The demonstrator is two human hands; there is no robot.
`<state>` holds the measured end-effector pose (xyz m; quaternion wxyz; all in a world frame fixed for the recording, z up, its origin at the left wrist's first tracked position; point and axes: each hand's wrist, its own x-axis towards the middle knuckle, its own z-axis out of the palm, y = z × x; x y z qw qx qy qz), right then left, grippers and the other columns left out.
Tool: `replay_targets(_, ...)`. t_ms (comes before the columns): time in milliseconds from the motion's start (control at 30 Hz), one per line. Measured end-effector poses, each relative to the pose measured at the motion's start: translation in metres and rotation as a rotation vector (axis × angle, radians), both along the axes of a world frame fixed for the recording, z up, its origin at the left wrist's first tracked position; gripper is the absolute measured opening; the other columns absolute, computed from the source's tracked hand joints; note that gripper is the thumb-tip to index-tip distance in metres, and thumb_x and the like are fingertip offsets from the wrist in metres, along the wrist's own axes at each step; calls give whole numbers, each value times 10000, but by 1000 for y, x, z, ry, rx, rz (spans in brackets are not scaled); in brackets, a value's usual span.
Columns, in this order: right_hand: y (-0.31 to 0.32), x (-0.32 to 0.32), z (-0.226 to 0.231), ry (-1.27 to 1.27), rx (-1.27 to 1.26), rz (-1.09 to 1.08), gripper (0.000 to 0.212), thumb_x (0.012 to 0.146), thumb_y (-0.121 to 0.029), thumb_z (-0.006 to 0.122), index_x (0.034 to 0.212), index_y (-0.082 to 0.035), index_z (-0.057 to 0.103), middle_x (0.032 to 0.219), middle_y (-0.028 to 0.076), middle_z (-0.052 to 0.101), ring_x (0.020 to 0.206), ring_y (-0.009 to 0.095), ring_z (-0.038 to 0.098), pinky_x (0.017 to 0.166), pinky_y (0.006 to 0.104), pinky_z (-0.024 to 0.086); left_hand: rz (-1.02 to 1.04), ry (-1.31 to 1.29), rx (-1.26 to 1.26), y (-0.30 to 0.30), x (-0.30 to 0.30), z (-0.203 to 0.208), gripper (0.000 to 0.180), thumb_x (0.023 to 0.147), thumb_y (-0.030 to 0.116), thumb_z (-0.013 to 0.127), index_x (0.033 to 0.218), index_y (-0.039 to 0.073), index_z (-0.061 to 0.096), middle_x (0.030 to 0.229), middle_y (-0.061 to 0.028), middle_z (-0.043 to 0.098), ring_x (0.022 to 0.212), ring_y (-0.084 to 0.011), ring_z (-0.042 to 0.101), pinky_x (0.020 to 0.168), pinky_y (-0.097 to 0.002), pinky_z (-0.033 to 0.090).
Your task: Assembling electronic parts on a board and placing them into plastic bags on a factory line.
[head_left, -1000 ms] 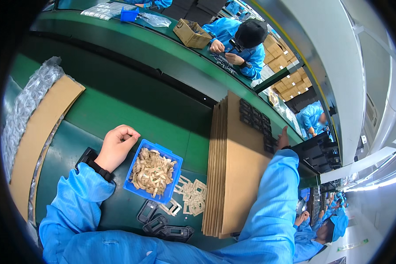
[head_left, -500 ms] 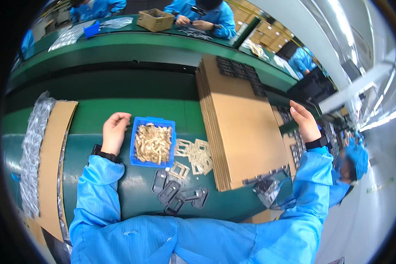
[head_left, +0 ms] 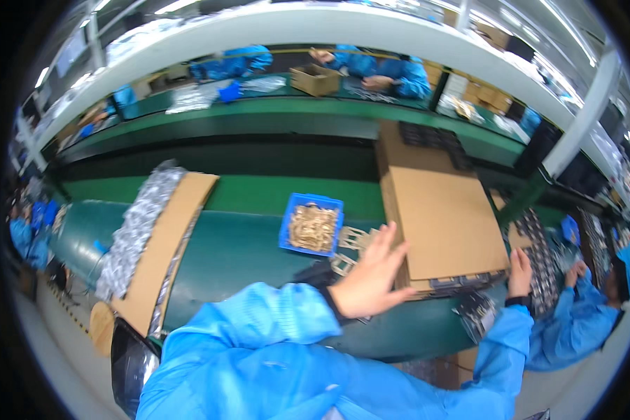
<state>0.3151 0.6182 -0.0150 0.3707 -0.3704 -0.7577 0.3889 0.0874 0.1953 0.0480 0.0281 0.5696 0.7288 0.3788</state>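
Observation:
A stack of brown cardboard sheets (head_left: 455, 224) lies on the green bench, with dark parts showing along its near edge. My left hand (head_left: 372, 273) is open at the stack's near left corner, fingers stretched toward its side; whether they touch is unclear. At the right edge is my right hand (head_left: 519, 273), fingers extended upward, with nothing visible in it. A blue bin (head_left: 283, 238) full of small beige pieces stands left of the stack. Pale flat frames (head_left: 352, 238) lie between bin and stack, partly behind my left hand. Dark plastic housings (head_left: 315, 273) are mostly hidden by my left arm.
Black parts (head_left: 430, 136) sit on the stack's far end. At left lie a cardboard strip (head_left: 164, 241) and silvery bubble wrap (head_left: 143, 227). A clear bag (head_left: 476, 315) is near my right forearm. A co-worker (head_left: 581, 315) sits at right; others work across the bench.
My view has swung, so the bench appears farther right. My left hand has moved from left of the blue bin across to the stack's left side. My right hand has come down to its right edge.

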Motion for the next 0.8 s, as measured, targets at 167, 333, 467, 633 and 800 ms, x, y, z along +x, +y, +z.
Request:
replay_targets(167, -10, -8, -8, 87, -128, 39, 473, 1011, -324, 572, 1300, 49, 582, 1310, 147, 612, 1220, 222, 556, 1063, 325, 396, 147, -120, -77, 23, 18, -19, 1054, 847, 431, 726, 1485, -148, 119, 1523, -447, 20, 1464, -541, 23, 1210, -514, 129)
replay_targets(333, -19, -12, -12, 53, 8, 76, 431, 1027, -318, 542, 1212, 60, 638, 1200, 103, 668, 1116, 164, 590, 1007, 293, 422, 181, -129, -82, 36, 28, -24, 1097, 822, 399, 757, 1480, -164, 82, 1517, -442, 110, 1464, -521, 94, 1216, -487, 141)
replay_targets(467, -33, -24, -8, 137, -85, 115, 437, 1027, -348, 539, 1141, 51, 675, 1092, 94, 711, 1035, 151, 617, 945, 278, 447, 208, -103, -72, 41, 28, -31, 1049, 834, 322, 753, 1485, -162, 87, 1539, -405, 128, 1485, -464, 113, 1224, -435, 143)
replay_targets(633, -49, -20, 1, 178, -80, 49, 475, 1015, -411, 546, 1090, 33, 699, 1016, 106, 731, 972, 158, 641, 893, 289, 466, 211, -120, -61, 47, 35, -33, 1018, 837, 297, 734, 1474, -181, 99, 1544, -402, 119, 1488, -458, 114, 1226, -426, 134)
replay_targets(800, -64, -18, 14, 196, -82, 53, 483, 1013, -421, 544, 1108, 29, 692, 1015, 117, 731, 962, 173, 651, 886, 292, 470, 196, -198, -29, 47, 38, -32, 993, 863, 214, 725, 1496, -158, 57, 1581, -357, 84, 1511, -391, 70, 1220, -369, 102)
